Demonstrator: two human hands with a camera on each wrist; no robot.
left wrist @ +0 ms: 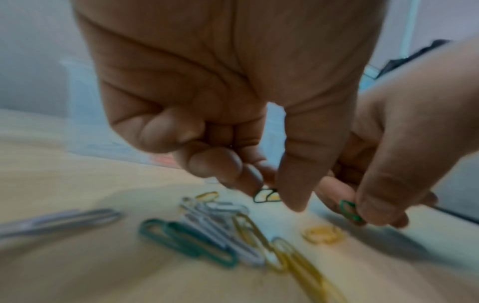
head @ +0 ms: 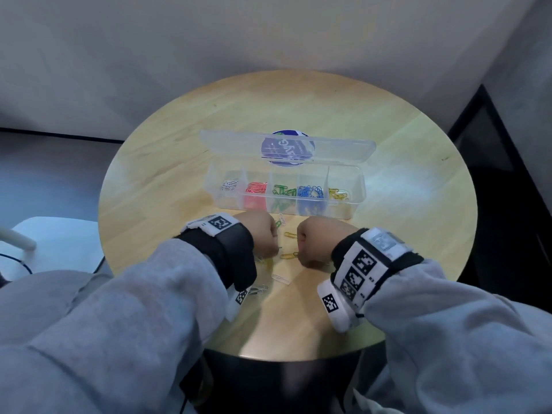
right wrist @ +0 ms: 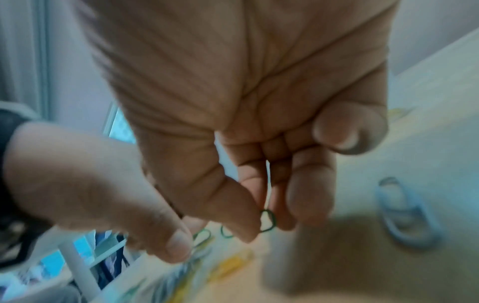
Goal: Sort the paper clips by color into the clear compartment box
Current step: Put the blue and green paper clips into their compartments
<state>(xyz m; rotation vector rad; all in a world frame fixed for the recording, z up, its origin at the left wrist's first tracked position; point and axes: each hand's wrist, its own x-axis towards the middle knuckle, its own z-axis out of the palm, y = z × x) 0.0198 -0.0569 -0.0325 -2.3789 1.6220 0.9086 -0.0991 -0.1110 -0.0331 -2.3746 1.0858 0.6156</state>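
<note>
The round pale wooden table carried the long clear plastic compartment box at its centre, lid hinged open toward the far side. Its five compartments held, left to right, silver, red, green, blue and yellow paper clips (each colour apart). A round blue sticker showed through the lid.

Both hands were over the table edge near the person, just in front of the box. The left hand had its fingers curled, thumb and fingertip pinching a green paper clip. The right hand likewise pinched a second green paper clip between thumb and forefinger.

Loose unsorted paper clips in silver, green and yellow lay on the table beneath and between the hands.
</note>
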